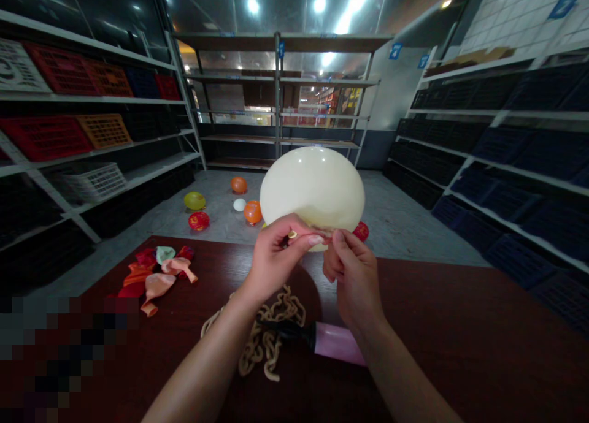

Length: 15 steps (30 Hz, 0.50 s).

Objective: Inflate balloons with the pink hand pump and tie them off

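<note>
A large inflated cream balloon (313, 187) is held up over the far edge of the dark red table (432, 325). My left hand (280, 251) pinches the balloon's neck between thumb and forefinger. Close beside it, my right hand (354, 273) grips the neck's other side with its fingers closed. Beneath my hands, a beige cord (271, 349) lies in loose coils on the table. A pink pump (338, 343) with a black nozzle lies next to the cord, partly behind my right forearm.
Uninflated balloons (159, 285) lie in a pile at the table's left. Beyond the table, several inflated balloons, among them an orange one (238, 185) and a yellow one (194, 201), rest on the floor. Shelves with crates (50, 135) line both sides; a rack (239, 139) stands behind.
</note>
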Each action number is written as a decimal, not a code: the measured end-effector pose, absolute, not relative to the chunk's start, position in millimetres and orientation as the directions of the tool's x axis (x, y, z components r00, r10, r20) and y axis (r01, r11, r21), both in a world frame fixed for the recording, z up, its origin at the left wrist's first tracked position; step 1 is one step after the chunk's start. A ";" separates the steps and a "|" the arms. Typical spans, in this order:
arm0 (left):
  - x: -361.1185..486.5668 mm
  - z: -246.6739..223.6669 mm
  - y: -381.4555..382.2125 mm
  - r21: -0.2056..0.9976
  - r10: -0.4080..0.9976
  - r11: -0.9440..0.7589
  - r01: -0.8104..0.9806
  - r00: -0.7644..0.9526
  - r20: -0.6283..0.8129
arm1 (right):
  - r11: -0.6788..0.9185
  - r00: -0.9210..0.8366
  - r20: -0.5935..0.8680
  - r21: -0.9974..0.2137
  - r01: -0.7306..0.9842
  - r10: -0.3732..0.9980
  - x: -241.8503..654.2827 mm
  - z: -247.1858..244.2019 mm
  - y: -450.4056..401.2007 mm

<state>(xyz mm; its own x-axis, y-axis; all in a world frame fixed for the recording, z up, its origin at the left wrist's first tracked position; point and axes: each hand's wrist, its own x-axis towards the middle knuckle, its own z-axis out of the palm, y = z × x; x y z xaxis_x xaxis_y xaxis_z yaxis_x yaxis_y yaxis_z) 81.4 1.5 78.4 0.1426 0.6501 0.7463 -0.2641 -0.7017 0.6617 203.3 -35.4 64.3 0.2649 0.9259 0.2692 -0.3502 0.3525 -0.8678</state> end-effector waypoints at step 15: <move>76.8 75.5 10.8 0.729 0.706 -0.602 -0.325 0.210 0.676 | 0.357 0.179 0.315 -0.887 -0.294 0.932 210.6 69.9 -39.0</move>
<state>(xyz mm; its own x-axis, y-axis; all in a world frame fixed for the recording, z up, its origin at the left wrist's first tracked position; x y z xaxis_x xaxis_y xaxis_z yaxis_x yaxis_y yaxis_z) 76.8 10.8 75.5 0.2100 0.7059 0.6764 -0.3248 -0.6022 0.7293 210.6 -39.0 69.9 0.1789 0.9319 0.3154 -0.2935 0.3565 -0.8870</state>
